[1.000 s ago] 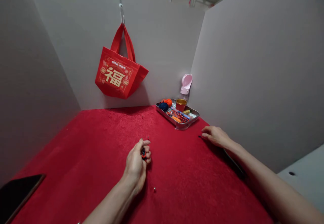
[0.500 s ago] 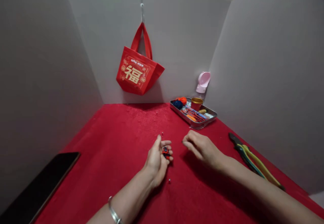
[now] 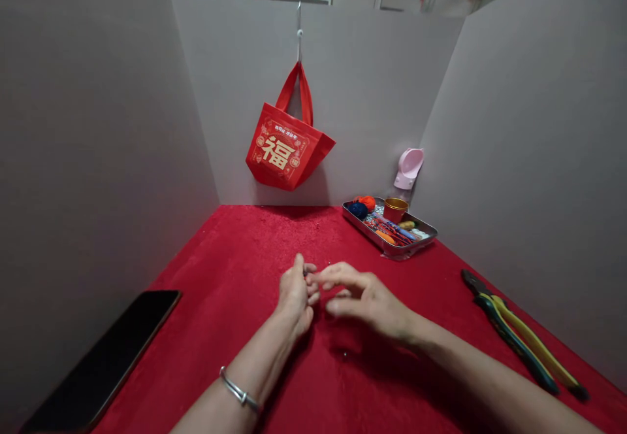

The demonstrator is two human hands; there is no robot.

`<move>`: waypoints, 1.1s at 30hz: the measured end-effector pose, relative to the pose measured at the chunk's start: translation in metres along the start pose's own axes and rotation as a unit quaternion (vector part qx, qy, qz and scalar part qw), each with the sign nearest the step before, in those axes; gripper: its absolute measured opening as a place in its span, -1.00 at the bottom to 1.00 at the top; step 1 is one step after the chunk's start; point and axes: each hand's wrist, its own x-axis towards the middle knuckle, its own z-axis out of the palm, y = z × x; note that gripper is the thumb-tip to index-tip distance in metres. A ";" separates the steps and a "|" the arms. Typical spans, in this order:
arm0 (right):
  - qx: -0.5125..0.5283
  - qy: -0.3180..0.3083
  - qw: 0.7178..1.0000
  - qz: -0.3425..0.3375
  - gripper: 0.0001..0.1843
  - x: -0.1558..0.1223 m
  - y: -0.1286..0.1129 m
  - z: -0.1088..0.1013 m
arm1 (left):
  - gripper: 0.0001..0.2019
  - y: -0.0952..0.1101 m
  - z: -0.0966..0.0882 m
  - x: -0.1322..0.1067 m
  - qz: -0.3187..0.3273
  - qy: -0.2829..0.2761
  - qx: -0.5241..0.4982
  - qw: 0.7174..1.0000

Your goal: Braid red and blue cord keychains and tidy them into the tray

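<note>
My left hand [image 3: 295,297], palm turned inward with fingers curled, holds a small orange and dark-blue bundle [image 3: 305,276]. Only a sliver of it shows between the fingers, so its kind cannot be made out now. Close by on the right, my right hand [image 3: 365,300] has its thumb and fingers apart. Its fingertips reach to the left hand's fingers, slightly blurred, with nothing visible in them. A tiny shiny bead [image 3: 345,354] lies on the red cloth [image 3: 235,277] below the hands.
A metal tray [image 3: 365,230] at the back right carries yarn balls, cords and a red-gold cup [image 3: 395,209]. Green-yellow pliers [image 3: 522,333] lie right; a black phone [image 3: 105,355] lies left. A red bag [image 3: 289,150] hangs on the back panel. A pink holder [image 3: 409,167] is beside it.
My right hand has come left to the left hand, and its pinched fingers have spread. The left fingers have turned, hiding most of the bundle. The camera view has shifted.
</note>
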 end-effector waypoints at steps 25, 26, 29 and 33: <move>0.467 0.239 0.845 0.103 -0.88 0.024 0.003 0.052 | -0.40 0.013 0.009 -0.042 0.487 0.001 0.491 0.723; 0.458 0.222 0.852 0.121 -0.86 0.021 0.004 0.046 | -0.43 0.016 0.004 -0.055 0.468 -0.030 0.493 0.733; 0.420 0.185 0.870 0.178 -0.73 0.014 0.011 0.031 | -0.51 0.032 -0.029 -0.095 0.422 -0.093 0.504 0.748; 0.329 0.140 0.909 0.215 -0.69 -0.003 0.020 0.019 | -0.51 0.062 -0.115 -0.126 0.415 0.097 0.543 0.724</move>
